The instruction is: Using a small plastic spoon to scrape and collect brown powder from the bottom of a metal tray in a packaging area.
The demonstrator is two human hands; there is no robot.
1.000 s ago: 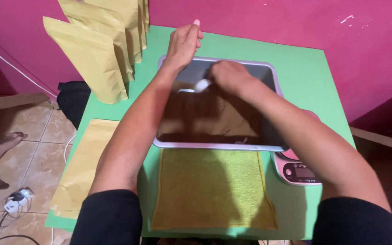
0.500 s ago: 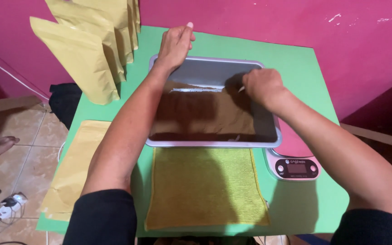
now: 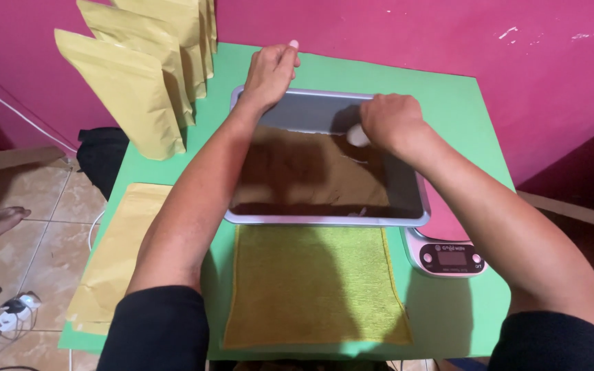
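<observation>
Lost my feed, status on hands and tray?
Left hand grips far rim of grey metal tray. Right hand holds small white scoop over brown powder. Nothing blocking.

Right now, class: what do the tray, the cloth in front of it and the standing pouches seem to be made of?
Tray: likely metal, with a grey, satin rim that catches light.
Cloth: woven textile, olive-yellow and matte, with a fine ribbed weave and stitched hem.
Pouches: probably matte mustard-yellow paper or film; smooth, stiff and creased.
</observation>
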